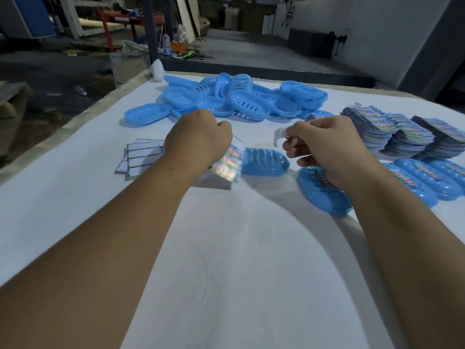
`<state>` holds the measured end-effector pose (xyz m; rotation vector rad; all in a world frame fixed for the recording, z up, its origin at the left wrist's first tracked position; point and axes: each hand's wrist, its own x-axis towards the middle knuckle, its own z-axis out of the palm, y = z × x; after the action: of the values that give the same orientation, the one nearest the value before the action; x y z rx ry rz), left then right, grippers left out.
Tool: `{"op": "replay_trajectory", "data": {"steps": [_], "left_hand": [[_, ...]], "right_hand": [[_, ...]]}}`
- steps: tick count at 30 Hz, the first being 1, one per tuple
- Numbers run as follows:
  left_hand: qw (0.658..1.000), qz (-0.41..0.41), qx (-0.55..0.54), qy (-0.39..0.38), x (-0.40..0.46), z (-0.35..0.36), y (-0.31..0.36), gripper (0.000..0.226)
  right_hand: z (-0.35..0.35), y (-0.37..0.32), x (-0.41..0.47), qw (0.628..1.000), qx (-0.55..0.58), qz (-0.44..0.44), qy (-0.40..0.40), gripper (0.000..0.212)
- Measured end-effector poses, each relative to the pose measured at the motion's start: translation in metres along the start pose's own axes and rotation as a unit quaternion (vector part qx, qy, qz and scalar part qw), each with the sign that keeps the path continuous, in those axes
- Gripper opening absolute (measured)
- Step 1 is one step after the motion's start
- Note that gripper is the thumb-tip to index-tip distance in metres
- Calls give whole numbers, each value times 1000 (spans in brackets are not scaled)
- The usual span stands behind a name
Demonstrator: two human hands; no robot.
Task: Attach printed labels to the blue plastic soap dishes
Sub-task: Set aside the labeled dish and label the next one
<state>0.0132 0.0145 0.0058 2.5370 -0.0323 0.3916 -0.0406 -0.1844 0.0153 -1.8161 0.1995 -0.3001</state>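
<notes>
Left hand (201, 142) grips printed label (230, 162); right hand (324, 147) pinches peeled backing strip (278, 136); risk: exposed adhesive folding, skewed placement on soap dish (266, 163).

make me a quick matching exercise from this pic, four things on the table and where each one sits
Things:
1. pile of unlabelled soap dishes
2. stacks of printed labels
3. white backing slips
4. labelled soap dishes

Places:
A. left of the left hand, lying flat on the white table
B. far middle of the table, heaped loosely
C. right edge, in a row nearer than the label stacks
D. far right, fanned out in tall stacks

Pairs: 1-B, 2-D, 3-A, 4-C
</notes>
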Motion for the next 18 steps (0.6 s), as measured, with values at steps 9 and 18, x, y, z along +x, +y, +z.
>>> {"op": "replay_trajectory", "data": {"steps": [9,18], "left_hand": [[976,-8,211,53,12,-5,-22,34],[994,40,-102,12,0,-8,0,20]], "right_hand": [[5,1,-1,1000,-25,-2,9,19],[13,2,-1,993,-93,-53,44,18]]}}
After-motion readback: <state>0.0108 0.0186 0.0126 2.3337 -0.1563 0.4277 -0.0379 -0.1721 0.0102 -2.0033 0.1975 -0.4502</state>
